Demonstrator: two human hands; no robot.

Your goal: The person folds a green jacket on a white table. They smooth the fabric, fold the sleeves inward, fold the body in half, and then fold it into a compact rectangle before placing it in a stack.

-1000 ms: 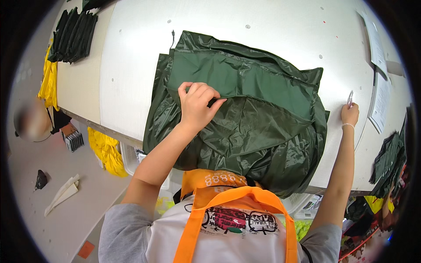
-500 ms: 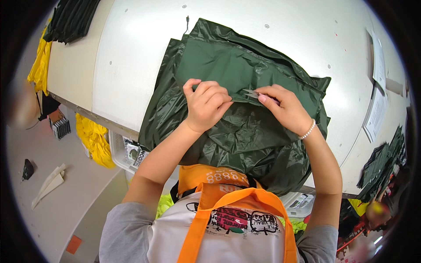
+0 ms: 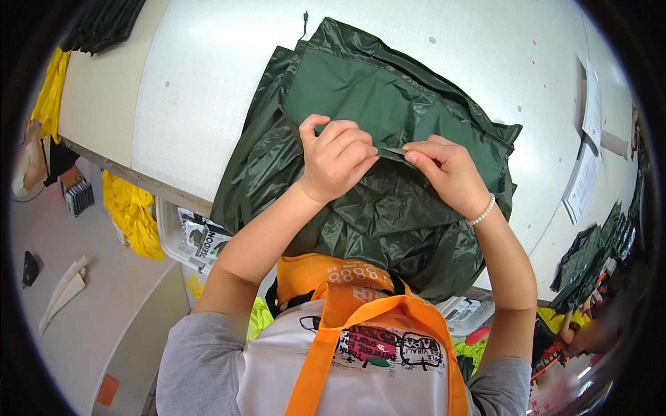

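Note:
A dark green glossy garment (image 3: pixel 361 97), apparently rainwear, lies spread on the white table and hangs over its near edge. My left hand (image 3: pixel 338 156) is closed at the garment's middle, pinching a folded edge of the fabric between thumb and fingers. Just to its right, my right hand (image 3: pixel 444 170) grips a pair of thread snips (image 3: pixel 395 150). The blades point left along the pinched edge and nearly reach my left fingertips; they look close together. Most of the snips' handle is hidden inside my right hand. A cord with a dark end sticks out at the garment's far left corner.
Around the garment stretches the white table (image 3: pixel 187 104). Paper sheets (image 3: pixel 583 173) lie at the right, beside folded dark green pieces (image 3: pixel 590 256). Yellow fabric (image 3: pixel 132 215) hangs at the left, near a plastic bin (image 3: pixel 170 232) below the edge. Other people are partly visible at both sides.
The snips' blades were spread apart and now look nearly together, nearer my left fingers. Both hands stay at the same fabric edge. The whole view has shifted slightly.

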